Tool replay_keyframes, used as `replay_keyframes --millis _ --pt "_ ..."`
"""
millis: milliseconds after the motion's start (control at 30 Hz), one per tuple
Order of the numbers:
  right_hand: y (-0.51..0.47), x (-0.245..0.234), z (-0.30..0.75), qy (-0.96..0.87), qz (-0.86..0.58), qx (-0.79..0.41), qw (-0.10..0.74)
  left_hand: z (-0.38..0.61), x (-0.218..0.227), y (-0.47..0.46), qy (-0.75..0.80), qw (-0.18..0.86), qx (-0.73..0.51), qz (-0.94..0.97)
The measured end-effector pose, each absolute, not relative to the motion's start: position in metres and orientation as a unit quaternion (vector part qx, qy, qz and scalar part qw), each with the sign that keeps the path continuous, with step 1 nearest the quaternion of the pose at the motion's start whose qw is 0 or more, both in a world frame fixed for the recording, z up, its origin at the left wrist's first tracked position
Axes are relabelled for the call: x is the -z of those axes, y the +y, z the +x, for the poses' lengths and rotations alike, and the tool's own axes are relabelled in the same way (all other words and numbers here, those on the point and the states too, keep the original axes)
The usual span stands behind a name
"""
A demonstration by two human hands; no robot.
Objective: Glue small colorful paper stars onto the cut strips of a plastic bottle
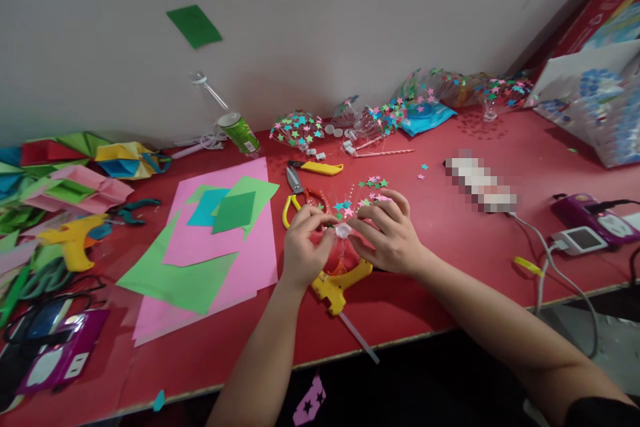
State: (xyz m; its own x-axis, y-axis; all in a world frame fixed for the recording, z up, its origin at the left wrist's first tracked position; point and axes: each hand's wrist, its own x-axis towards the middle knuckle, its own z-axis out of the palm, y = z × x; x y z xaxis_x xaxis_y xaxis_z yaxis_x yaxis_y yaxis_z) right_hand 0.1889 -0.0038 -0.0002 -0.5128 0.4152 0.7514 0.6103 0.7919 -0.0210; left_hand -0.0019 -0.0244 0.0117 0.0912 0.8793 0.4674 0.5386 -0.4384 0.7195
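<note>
Left hand [306, 240] pinches the clear starry piece [343, 231]; right hand [393, 233], three o'clock, is spread. Likely fixing; next needs gentleness.

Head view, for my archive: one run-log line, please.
left hand: at clear plastic piece | right hand: same | glue gun: lying nearby

Head-worn view, facing forward and down, close above hands [306, 247]

Craft workspace, could be home or small workshop, can't tell. Red table [480, 247] against plain wall [325, 27], with coloured paper [180, 280], scissors [295, 180], yellow cutter [323, 168], yellow glue gun [75, 238].
</note>
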Motion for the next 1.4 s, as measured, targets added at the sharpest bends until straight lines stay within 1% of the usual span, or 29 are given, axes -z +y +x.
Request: replay_keyframes --millis 167,233,300,367,467,567,667,767,900,1100,1233,1333,1400 --pt "0.001 -0.007 0.200 -0.833 -0.331 0.076 0.437 -0.007 -0.011 -0.026 0.500 0.158 -0.497 0.691" --pt "0.006 -0.012 0.207 -0.836 -0.334 0.033 0.434 -0.008 -0.011 -0.026 0.502 0.149 -0.519 0.676" --pt "0.010 -0.017 0.214 -0.859 -0.332 -0.036 0.388 -0.010 -0.010 -0.025 0.509 0.141 -0.537 0.658" --pt "0.013 -0.021 0.221 -0.885 -0.331 -0.092 0.315 -0.011 -0.009 -0.023 0.528 0.136 -0.549 0.634" --pt "0.012 -0.025 0.226 -0.907 -0.327 -0.136 0.229 -0.013 -0.005 -0.020 0.561 0.153 -0.553 0.597" --pt "0.006 -0.026 0.226 -0.907 -0.353 -0.129 0.189 -0.015 -0.002 -0.018 0.577 0.183 -0.548 0.578" --pt "0.002 -0.025 0.222 -0.900 -0.405 -0.087 0.139 -0.017 0.000 -0.016 0.592 0.193 -0.554 0.552" --pt "0.000 -0.020 0.216 -0.890 -0.440 -0.081 0.091 -0.020 0.000 -0.014 0.598 0.199 -0.567 0.531" --pt "-0.002 -0.016 0.209 -0.877 -0.460 -0.103 0.094 -0.023 -0.002 -0.013 0.594 0.215 -0.561 0.535" --pt "-0.001 -0.006 0.196 -0.872 -0.466 -0.112 0.097 -0.018 -0.003 -0.012 0.576 0.254 -0.502 0.593" --pt "0.004 0.004 0.186 -0.875 -0.461 -0.116 0.094 -0.017 0.000 -0.011 0.584 0.273 -0.487 0.589" --pt "0.010 0.012 0.181 -0.880 -0.452 -0.097 0.112 -0.017 0.001 -0.010 0.585 0.271 -0.502 0.576" --pt "0.015 0.018 0.178 -0.881 -0.443 -0.088 0.141 -0.018 0.003 -0.008 0.584 0.263 -0.513 0.572"
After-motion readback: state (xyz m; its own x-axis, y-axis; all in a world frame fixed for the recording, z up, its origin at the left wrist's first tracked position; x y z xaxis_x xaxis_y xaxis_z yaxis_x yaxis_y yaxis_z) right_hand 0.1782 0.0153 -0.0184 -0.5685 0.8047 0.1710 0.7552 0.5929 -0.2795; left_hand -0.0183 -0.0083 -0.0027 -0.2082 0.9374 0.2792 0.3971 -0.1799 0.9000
